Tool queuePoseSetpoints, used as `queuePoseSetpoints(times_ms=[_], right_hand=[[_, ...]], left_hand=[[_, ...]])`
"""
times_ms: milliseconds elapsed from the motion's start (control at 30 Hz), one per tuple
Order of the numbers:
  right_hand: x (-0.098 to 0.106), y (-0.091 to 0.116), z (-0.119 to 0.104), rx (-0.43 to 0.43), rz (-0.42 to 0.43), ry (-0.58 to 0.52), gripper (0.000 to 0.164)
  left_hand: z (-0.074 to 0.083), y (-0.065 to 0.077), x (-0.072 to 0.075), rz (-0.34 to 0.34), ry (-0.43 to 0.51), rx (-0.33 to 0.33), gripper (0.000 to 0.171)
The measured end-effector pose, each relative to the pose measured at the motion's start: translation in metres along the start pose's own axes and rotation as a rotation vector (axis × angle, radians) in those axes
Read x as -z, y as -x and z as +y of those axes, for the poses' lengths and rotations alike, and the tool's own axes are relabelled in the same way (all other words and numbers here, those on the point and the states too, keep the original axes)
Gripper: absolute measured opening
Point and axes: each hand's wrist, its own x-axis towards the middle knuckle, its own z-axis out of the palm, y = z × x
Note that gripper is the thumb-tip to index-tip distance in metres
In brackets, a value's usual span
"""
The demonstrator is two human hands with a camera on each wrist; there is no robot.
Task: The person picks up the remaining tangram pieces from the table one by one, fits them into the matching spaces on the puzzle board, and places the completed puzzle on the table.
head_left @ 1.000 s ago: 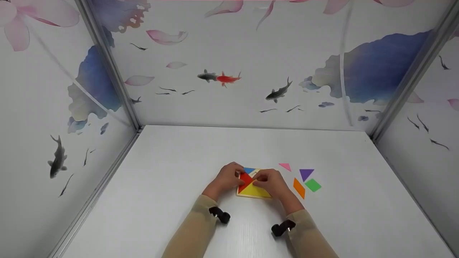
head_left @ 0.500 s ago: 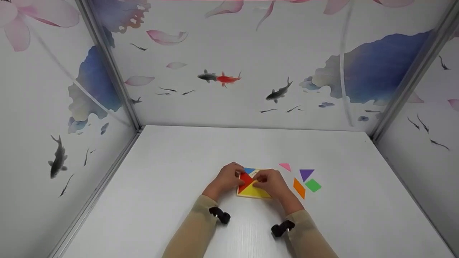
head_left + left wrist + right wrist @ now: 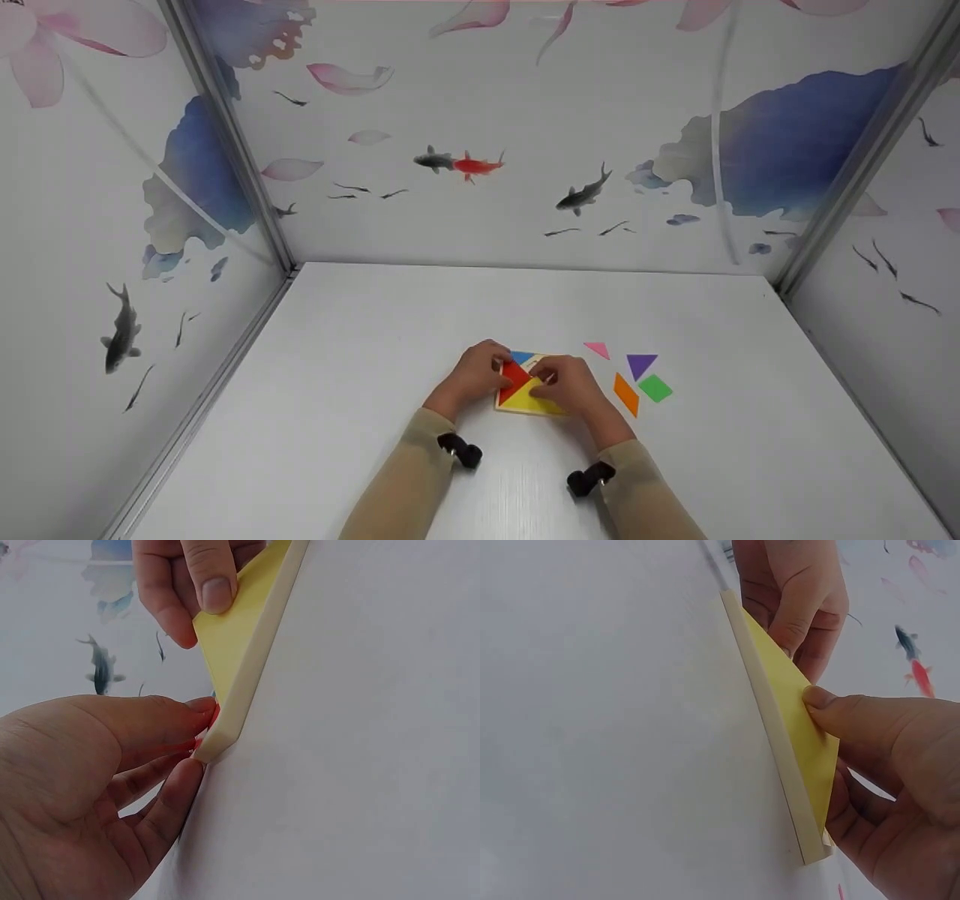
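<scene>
A square wooden tangram tray (image 3: 531, 413) lies on the table between both hands, holding a red triangle (image 3: 514, 380), a yellow triangle (image 3: 525, 403) and a blue triangle (image 3: 522, 356). The left hand (image 3: 477, 369) holds the tray's left side, its thumb over the red triangle and other fingers along the outer edge. The right hand (image 3: 568, 381) pinches the yellow triangle (image 3: 799, 720) near its inner corner; its thumb (image 3: 832, 706) lies on the yellow face. Part of the tray's right side is hidden under this hand.
Right of the tray lie a pink triangle (image 3: 598, 349), a purple triangle (image 3: 641, 365), an orange parallelogram (image 3: 625, 394) and a green square (image 3: 655, 388). Painted walls (image 3: 480, 217) enclose the white table (image 3: 390, 322) at the back and sides.
The right hand's thumb and forefinger have shifted very slightly at the yellow triangle's inner corner. The left hand, tray and loose pieces stay in place.
</scene>
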Motion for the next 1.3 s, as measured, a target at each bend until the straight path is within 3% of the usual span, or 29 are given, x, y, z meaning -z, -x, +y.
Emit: queuePoseSetpoints(times_ms=[433, 733, 1300], right_hand=[[-0.0014, 0.0019, 0.0006, 0.013, -0.006, 0.001, 0.022], [-0.0032, 0.0029, -0.0001, -0.010, -0.017, 0.005, 0.022], [-0.0026, 0.0020, -0.0004, -0.027, -0.023, 0.011, 0.024]], left_hand=[[0.0002, 0.0018, -0.0002, 0.003, 0.020, -0.004, 0.037], [0.0000, 0.0024, 0.0004, 0.005, 0.021, -0.042, 0.034], [0.0010, 0.0013, -0.0007, -0.002, 0.020, 0.010, 0.036]])
